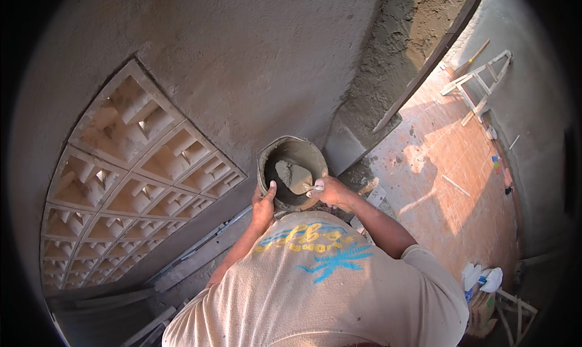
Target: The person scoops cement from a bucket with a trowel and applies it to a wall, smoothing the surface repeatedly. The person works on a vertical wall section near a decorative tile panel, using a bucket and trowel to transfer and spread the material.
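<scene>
1. My left hand grips the near left rim of a round, grey, mortar-crusted bucket, thumb hooked over the edge and fingers curled beneath it.
2. My right hand is closed around the handle of a small metal trowel, whose blade lies inside the bucket.
3. The bucket sits just in front of my chest, close against the foot of the grey rendered wall. Its rim is thick with dried cement, uneven and slightly out of round; its inner wall is dark and wet.
4. A lump of grey wet mortar rests on the trowel blade, paler than the bucket's inside.
5. To my left, a panel of pale concrete ventilation blocks with square openings is set in the wall.
6. To my right, rough unsmoothed plaster covers a corner, with a long dark straightedge leaning across it.
7. Far below on the right lies a reddish tiled floor, with a white wooden frame lying on it.
</scene>
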`<state>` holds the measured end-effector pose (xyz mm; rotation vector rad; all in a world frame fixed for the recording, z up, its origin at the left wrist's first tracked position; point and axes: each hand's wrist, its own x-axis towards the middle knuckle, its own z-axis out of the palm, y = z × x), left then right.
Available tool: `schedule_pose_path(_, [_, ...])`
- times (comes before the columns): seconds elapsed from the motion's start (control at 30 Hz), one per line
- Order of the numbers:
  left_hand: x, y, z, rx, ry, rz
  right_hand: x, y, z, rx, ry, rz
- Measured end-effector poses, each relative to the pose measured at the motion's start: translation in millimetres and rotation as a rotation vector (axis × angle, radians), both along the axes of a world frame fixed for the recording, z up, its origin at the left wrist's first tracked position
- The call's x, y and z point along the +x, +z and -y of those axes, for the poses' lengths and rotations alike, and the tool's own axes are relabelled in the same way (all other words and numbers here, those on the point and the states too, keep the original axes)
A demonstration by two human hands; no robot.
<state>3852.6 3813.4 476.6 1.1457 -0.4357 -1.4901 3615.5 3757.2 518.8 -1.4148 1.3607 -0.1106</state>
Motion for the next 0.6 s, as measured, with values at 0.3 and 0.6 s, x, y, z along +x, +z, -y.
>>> schedule_pose_path(0.3, [-5.3,-37.5,-34.6,0.201,0.308,0.103,-59.5,-22.6,68.7,-0.303,0.219,-0.42])
schedule_pose_path(0.6, [-4.0,-82.4,-93.0,0.23,0.459,0.243,-75.0,3.0,132.2,-0.446,0.369,-0.016])
